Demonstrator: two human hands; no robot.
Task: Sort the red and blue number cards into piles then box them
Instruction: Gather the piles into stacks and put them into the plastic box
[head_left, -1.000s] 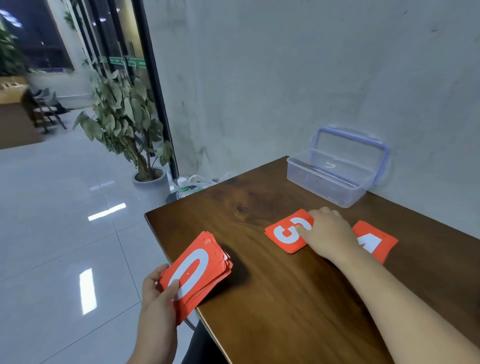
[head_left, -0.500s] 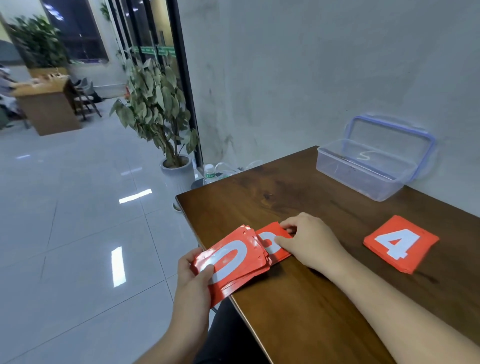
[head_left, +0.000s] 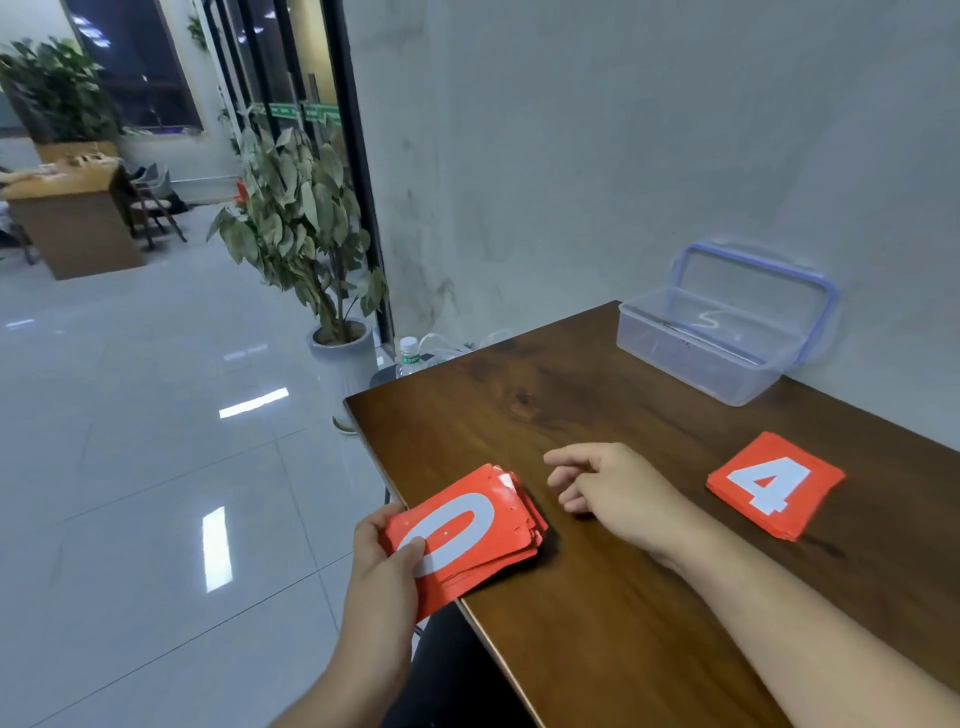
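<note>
Left hand (head_left: 387, 566) gripping card stack (head_left: 467, 530), thumb on top, right hand (head_left: 618, 493) relaxed, fingers loosely curled

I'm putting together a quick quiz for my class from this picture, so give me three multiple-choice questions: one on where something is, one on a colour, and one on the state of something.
1. Where is the clear box?
A) on the floor
B) on the table by the wall
C) on a chair

2. What colour is the card showing 4?
A) blue
B) red
C) green

3. What is the right hand doing?
A) holding nothing
B) gripping a card
C) reaching into the box

Answers:
1 B: it sits at the table's far edge, against the wall.
2 B: the 4 is white on red.
3 A: its fingers are loose and empty, while the left hand grips the stack topped by 0.
</note>
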